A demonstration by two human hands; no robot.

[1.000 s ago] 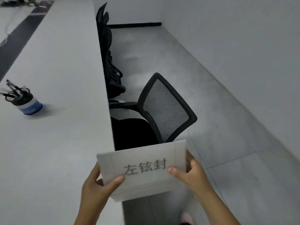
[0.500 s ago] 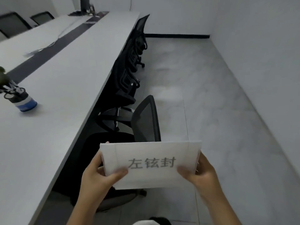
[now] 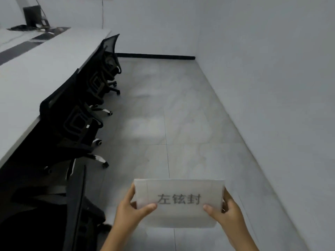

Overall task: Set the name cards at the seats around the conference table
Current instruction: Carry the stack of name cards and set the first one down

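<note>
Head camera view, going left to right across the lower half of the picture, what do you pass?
Table → black chairs → left hand → name cards → right hand → wall.

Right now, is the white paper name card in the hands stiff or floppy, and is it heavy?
The white paper name card looks fairly stiff: it stays flat between the left hand and right hand. It is probably light, since thumb-and-finger grips at its ends carry it. Its lower corners curve slightly, so it may bend.
</note>
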